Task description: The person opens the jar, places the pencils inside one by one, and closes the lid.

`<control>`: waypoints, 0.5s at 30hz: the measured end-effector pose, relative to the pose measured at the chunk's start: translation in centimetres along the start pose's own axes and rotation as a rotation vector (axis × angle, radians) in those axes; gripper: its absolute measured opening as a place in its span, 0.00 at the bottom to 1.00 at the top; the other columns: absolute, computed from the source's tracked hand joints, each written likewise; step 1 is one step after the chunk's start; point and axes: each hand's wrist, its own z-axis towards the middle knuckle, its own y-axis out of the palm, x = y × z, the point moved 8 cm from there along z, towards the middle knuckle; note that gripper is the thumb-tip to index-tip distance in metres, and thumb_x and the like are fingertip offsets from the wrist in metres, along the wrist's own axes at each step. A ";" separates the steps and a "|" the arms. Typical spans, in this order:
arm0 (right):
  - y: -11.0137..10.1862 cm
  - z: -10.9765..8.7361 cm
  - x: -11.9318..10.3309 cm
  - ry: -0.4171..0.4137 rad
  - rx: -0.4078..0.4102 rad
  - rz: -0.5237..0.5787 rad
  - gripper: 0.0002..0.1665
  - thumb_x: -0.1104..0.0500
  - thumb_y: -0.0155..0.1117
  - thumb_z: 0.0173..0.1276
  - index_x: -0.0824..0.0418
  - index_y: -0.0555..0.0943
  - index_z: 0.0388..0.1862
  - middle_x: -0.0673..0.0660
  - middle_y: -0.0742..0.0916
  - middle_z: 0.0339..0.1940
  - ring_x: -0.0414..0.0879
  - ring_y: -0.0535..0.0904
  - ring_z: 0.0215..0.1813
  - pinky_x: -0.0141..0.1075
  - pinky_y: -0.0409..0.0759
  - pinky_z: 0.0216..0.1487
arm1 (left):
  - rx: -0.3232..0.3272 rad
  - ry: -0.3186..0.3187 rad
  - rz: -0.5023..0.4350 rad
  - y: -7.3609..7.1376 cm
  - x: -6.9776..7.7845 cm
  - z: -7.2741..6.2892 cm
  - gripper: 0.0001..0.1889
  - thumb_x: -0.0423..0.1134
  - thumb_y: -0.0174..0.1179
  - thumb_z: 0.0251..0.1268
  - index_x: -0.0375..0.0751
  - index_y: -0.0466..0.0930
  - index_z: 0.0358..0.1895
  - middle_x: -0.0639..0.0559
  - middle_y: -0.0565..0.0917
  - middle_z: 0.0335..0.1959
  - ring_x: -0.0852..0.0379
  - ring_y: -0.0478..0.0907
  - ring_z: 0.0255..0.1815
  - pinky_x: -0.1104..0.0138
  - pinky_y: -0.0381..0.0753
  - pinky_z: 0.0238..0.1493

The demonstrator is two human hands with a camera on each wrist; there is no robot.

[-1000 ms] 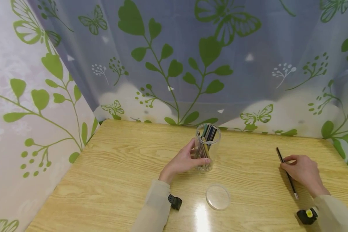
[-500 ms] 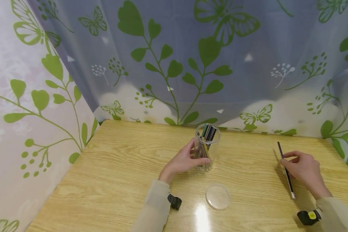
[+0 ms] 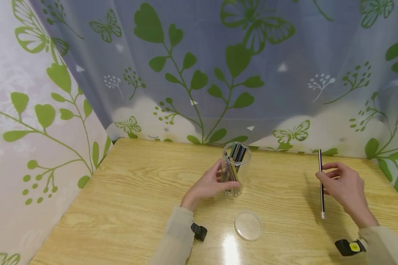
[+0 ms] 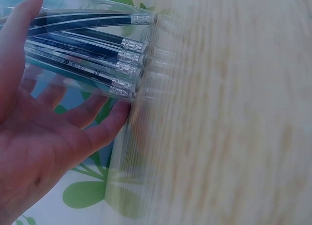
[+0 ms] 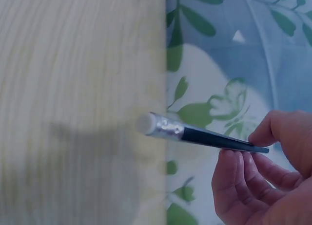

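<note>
A clear round jar stands on the table with several pencils in it, their eraser ends at the bottom in the left wrist view. My left hand grips the jar from its left side, thumb across the front. Over the right part of the table, my right hand pinches a dark pencil between thumb and fingers. That pencil is nearly upright, its white eraser and silver ferrule pointing down. Its shadow falls on the tabletop, apart from it.
A clear round lid lies flat on the wooden table in front of the jar. Behind the table hangs a blue and white curtain with green leaves, and a pale patterned one is at the left.
My right hand has lifted the pencil off the tabletop and turned it from a slant to nearly upright. My left hand and the jar have stayed in place.
</note>
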 end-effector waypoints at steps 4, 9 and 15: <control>-0.6 -0.3 -1.7 -0.039 0.045 0.032 0.24 0.52 0.62 0.73 0.66 0.77 0.60 0.50 0.84 0.34 0.26 0.79 0.27 0.35 0.87 0.25 | 0.003 -0.013 0.000 -0.1 -0.1 0.0 0.27 0.54 0.72 0.63 0.67 0.69 0.61 0.56 0.78 0.64 0.43 0.69 0.76 0.46 0.74 0.72; -1.2 -0.8 -3.8 -0.086 0.088 0.066 0.23 0.55 0.62 0.71 0.64 0.76 0.61 0.37 0.81 0.28 0.23 0.79 0.27 0.33 0.86 0.25 | 0.003 -0.018 -0.004 -0.1 -0.1 0.1 0.26 0.53 0.72 0.63 0.66 0.69 0.60 0.56 0.77 0.65 0.44 0.69 0.76 0.47 0.73 0.73; -1.8 -1.5 -6.1 -0.146 0.139 0.101 0.21 0.60 0.61 0.70 0.63 0.76 0.60 0.30 0.79 0.26 0.23 0.80 0.27 0.30 0.84 0.23 | -0.001 -0.001 0.002 0.0 0.1 0.0 0.25 0.54 0.73 0.62 0.61 0.69 0.55 0.57 0.78 0.63 0.42 0.68 0.77 0.45 0.74 0.72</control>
